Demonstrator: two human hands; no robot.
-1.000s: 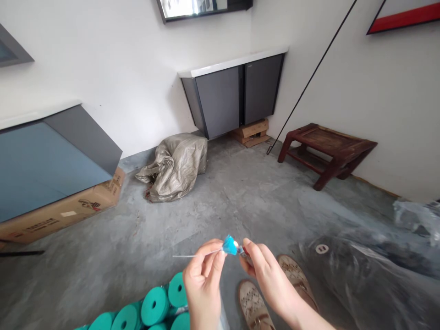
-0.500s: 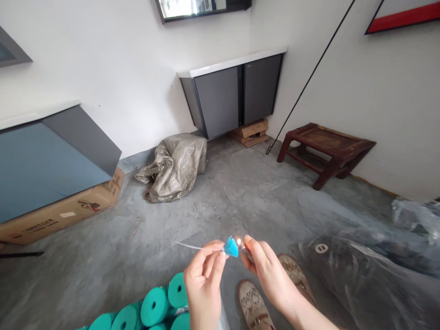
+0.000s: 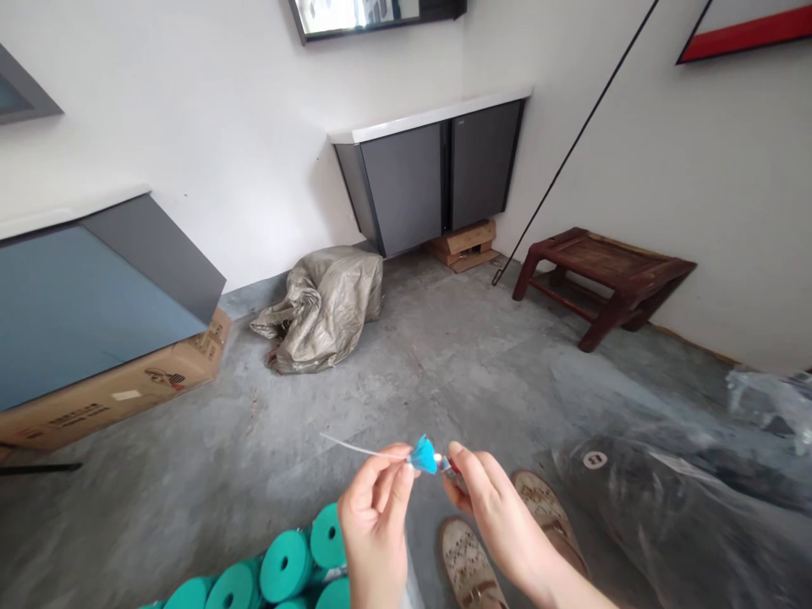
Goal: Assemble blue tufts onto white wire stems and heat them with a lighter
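Note:
Between its thumb and fingers my left hand pinches a small blue cone-shaped bundle, which flares out toward the right. A thin whitish strand runs out of the pinch to the left. My right hand is closed round a lighter, its thumb pressed on top and most of its body hidden by the fingers. A small flame burns at the lighter's tip, against the wide end of the blue bundle.
Teal rolls lie at the lower left, below my left hand. Shoes stand beneath my right hand. A plastic-wrapped dark bundle is at right, a wooden stool behind it. A grey sack sits by the wall cabinet.
The lighter's flame has come closer to the blue bundle and now meets its wide end. My left hand has barely moved.

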